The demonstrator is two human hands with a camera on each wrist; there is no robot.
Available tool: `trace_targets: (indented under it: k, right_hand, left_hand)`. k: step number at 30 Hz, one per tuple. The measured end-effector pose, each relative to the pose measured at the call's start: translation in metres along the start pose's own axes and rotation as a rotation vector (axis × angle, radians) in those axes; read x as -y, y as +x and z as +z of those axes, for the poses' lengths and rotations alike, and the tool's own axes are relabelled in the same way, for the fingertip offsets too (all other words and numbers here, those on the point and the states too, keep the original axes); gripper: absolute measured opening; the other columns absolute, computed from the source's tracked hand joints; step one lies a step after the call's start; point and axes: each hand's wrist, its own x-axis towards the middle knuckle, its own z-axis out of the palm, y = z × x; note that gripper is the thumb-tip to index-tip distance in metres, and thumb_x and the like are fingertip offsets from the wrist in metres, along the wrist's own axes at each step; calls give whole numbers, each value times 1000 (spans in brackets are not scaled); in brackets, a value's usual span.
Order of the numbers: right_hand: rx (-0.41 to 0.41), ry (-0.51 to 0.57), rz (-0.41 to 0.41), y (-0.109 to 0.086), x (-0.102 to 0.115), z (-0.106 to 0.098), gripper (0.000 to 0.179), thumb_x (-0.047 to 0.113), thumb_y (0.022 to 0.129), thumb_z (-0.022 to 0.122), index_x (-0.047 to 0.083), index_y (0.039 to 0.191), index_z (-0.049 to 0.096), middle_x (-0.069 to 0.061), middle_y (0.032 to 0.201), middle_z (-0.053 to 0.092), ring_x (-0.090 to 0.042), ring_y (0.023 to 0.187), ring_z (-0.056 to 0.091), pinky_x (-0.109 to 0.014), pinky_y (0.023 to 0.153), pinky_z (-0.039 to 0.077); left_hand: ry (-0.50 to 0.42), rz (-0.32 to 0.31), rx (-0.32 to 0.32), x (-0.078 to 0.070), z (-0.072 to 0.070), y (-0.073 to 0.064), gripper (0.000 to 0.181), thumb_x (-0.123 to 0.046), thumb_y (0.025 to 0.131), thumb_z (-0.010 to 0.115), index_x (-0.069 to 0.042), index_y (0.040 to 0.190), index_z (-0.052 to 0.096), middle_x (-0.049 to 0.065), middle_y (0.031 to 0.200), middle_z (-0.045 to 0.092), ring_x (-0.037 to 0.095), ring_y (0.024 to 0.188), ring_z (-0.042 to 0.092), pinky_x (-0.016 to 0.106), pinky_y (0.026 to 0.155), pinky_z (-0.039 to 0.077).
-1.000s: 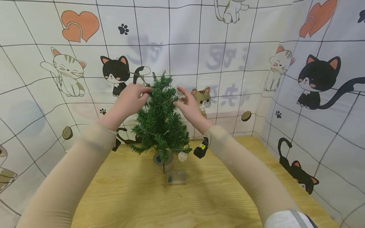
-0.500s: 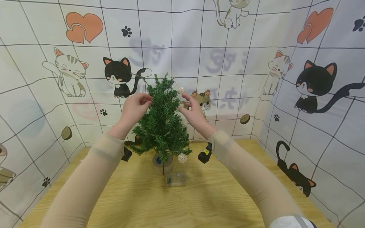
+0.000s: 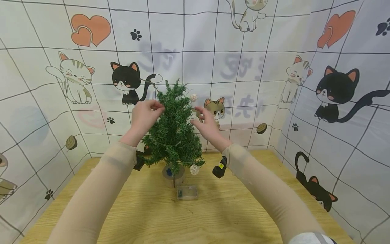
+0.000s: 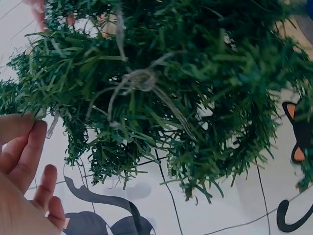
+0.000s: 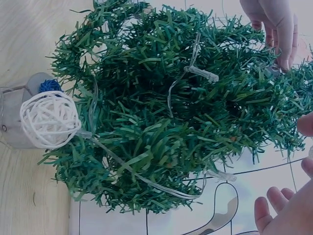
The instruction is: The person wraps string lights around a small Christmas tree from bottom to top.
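Observation:
A small green artificial Christmas tree (image 3: 175, 135) stands upright between both hands. Clear light-string wire (image 4: 142, 78) runs over its branches, with small clear bulbs showing. On the tree's upper left, the left hand (image 3: 144, 115) pinches the light string between thumb and forefinger; a clear bulb (image 4: 52, 127) sticks out beside the fingertips. The right hand (image 3: 210, 127) is at the upper right side, thumb and fingers apart, just below a pale woven ball (image 3: 193, 97). Another white woven ball (image 5: 50, 120) hangs at the lower right branches.
The tree's round base (image 3: 173, 179) rests on the wooden table (image 3: 137, 213), with a blue woven ball (image 5: 49, 86) by it. In front lies a clear plastic box (image 3: 187, 192). A white cat-print cloth (image 3: 201, 34) covers the walls behind and beside.
Both hands have come lower in the view along the tree's sides. The right hand has dropped away from the upper woven ball, which now shows fully. The view has shifted slightly.

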Motion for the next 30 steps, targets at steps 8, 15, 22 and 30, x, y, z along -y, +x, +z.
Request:
trace_targets:
  k: [8,15,22,30]
  right_hand:
    - [-3,-22,-4,-1,-6,2,54,19,94,59,15,145,42,-8,149,36,-36,131,40,-52,98,39]
    - [26,-28,5,-5,-12,5,55,20,95,58,11,147,39,-10,150,31,-37,130,39,-53,99,39]
    - [27,-30,46,-11,-20,3,54,22,95,58,18,146,40,-10,153,26,-36,132,38,-54,101,38]
    - [10,-80,17,-6,-21,-3,53,22,94,58,18,145,43,-9,149,34,-32,125,44,-53,96,41]
  left_hand:
    - [-193,-166,244,16,-4,9,21,-21,95,62,-5,104,71,10,122,61,30,117,50,49,100,36]
    - [-74,-186,277,33,5,-1,24,-14,96,53,-6,111,71,14,132,56,40,130,32,53,101,31]
    - [20,-152,257,32,6,-2,26,-17,95,54,-12,111,73,9,132,58,45,137,19,72,103,9]
    - [94,-100,216,23,-2,7,27,-29,95,58,-15,112,75,8,126,62,45,133,23,74,101,5]
